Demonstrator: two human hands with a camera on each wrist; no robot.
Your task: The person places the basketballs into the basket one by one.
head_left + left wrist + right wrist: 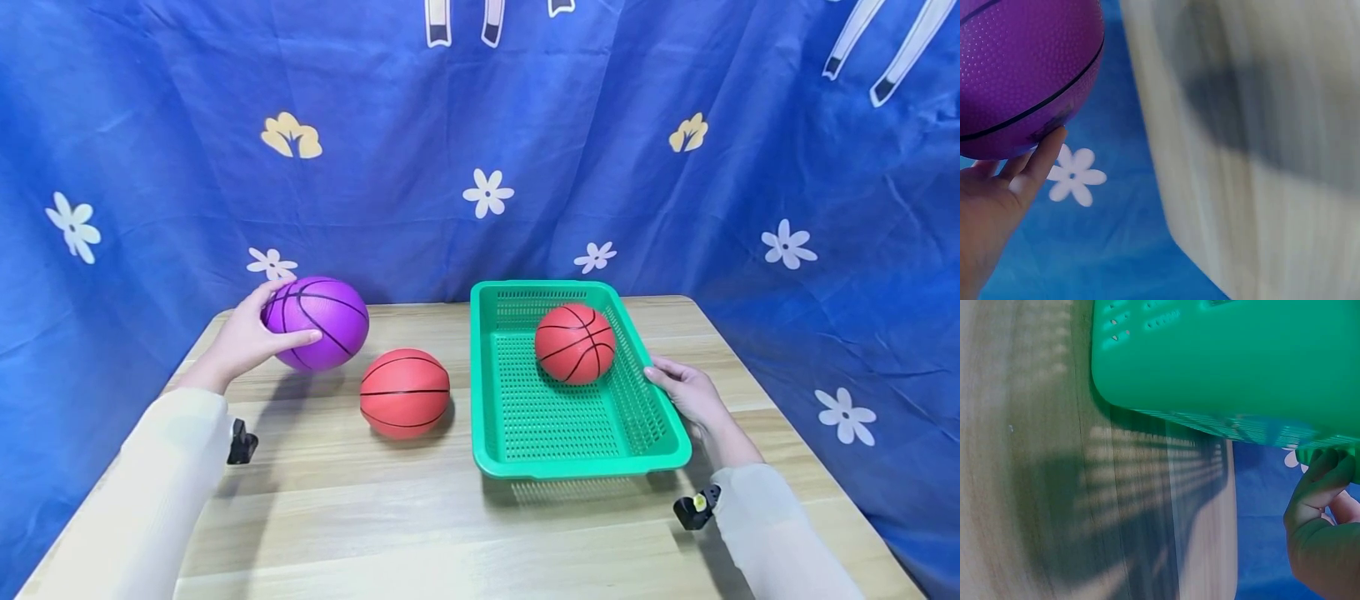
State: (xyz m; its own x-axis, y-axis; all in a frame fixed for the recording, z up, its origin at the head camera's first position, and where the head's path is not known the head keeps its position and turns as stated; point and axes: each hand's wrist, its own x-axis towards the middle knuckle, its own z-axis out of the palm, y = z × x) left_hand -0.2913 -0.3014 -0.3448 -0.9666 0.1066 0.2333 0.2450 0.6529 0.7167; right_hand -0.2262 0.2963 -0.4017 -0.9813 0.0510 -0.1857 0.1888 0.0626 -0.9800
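A purple basketball [330, 321] is gripped by my left hand [251, 337], thumb across its near side and fingers round its far left. The left wrist view shows the purple ball [1029, 69] held above the table. With my right hand [690, 396] I hold the right rim of a green perforated plastic basket [482, 400]. Inside that basket, toward the back, lies a red basketball [575, 343]. Another red basketball [405, 393] rests on the table between the purple ball and the basket. In the right wrist view, my fingers [1319, 487] curl at the basket's edge.
The wood-grain table [360, 517] carries all of this. A blue curtain [390, 167] with white flowers hangs behind and at both sides. Small black devices sit at the left wrist [242, 442] and the right wrist [696, 508].
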